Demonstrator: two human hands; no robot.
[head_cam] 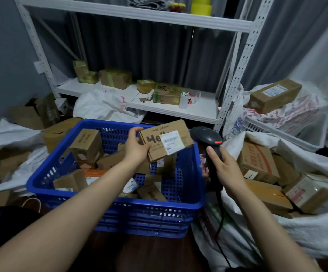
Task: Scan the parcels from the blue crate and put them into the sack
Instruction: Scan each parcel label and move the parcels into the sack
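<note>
Bare forearms reach in from the bottom edge toward a blue crate [108, 205] of small cardboard boxes. The left hand [134, 149] grips 1 parcel [165, 140] by its left end, fingers curled under and thumb on the top edge, and holds it above the crate's far side. The right hand [226, 165] is wrapped round the handle of a black corded scanner [208, 138], whose head sits just beside the parcel's right edge. The white barcode label [172, 142] faces the camera and lies on the half of the box away from the gripping fingers, uncovered.

The step in hand looks like the scan. To do it well, the scanner's window should likely turn onto the label rather than past the box's edge, with the parcel held steady and tilted to avoid glare. The open white sack [296, 228], already holding several boxes, lies to the right, below the scanner hand.
</note>
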